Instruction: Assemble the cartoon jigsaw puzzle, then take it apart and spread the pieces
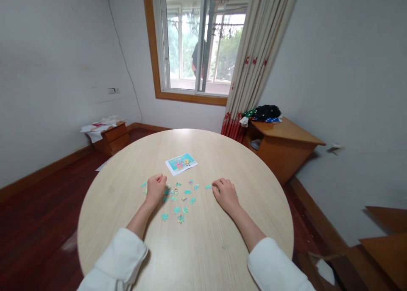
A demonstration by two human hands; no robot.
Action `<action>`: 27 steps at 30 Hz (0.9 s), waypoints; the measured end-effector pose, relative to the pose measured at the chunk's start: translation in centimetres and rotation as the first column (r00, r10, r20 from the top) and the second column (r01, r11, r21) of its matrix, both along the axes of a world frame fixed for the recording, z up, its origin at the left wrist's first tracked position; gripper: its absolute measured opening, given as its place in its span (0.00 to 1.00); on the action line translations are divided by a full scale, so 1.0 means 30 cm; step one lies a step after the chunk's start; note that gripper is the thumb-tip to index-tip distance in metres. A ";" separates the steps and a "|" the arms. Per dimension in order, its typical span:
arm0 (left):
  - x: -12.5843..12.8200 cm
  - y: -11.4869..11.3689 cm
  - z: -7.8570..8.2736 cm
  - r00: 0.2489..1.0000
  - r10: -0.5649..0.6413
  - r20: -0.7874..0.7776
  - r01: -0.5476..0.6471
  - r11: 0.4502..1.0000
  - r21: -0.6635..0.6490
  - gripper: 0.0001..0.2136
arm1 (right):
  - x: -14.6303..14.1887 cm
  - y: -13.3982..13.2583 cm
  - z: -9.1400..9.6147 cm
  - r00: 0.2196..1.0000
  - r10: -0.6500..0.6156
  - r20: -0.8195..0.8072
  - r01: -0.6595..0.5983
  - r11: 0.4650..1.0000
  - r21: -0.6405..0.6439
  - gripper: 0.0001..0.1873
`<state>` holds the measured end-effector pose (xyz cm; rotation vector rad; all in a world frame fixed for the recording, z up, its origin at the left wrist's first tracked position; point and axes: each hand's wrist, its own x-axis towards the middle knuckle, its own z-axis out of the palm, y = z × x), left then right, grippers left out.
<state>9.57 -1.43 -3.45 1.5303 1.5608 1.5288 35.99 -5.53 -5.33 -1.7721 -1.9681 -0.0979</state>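
Note:
Loose jigsaw puzzle pieces [177, 210], mostly turquoise with some multicoloured bits, lie scattered on the round table [190, 257]. My left hand [156, 187] is closed in a fist at the left side of the pieces, and nothing shows in it. On the right, the curled fingers of my right hand [225, 192] are around a small puzzle piece [218, 189], largely hidden by them. Another turquoise piece [208, 187] lies just left of those fingertips. Beyond the pieces rests a picture card [181, 163] with colourful cartoon figures on turquoise.
Behind the table are a window [200, 41] and a long curtain [254, 58]. A wooden desk [286, 142] with cloths piled on it stands at the right. A low wooden cabinet [115, 135] bearing papers is at the left. An open box [330, 270] sits low at the right.

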 end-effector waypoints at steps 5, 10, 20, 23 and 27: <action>0.002 0.002 -0.003 1.000 0.008 0.008 -0.008 1.000 0.006 0.13 | 0.037 0.036 -0.010 0.998 -0.057 0.033 0.056 0.998 0.010 0.08; -0.001 0.007 -0.009 1.000 0.006 0.000 -0.006 1.000 0.004 0.13 | 0.064 0.075 -0.005 0.996 -0.069 0.063 0.069 0.998 -0.004 0.09; 0.001 0.004 -0.008 1.000 0.004 0.017 -0.004 1.000 0.004 0.13 | 0.118 0.153 -0.014 0.991 -0.117 0.059 0.116 0.993 0.013 0.11; 0.000 0.006 -0.008 1.000 0.001 0.025 -0.001 1.000 -0.007 0.13 | 0.122 0.156 -0.016 0.990 -0.120 0.077 0.116 0.992 0.051 0.11; -0.001 0.006 -0.007 0.999 0.000 0.041 0.000 1.000 -0.017 0.14 | 0.122 0.148 -0.017 0.990 -0.114 0.079 0.105 0.988 0.113 0.13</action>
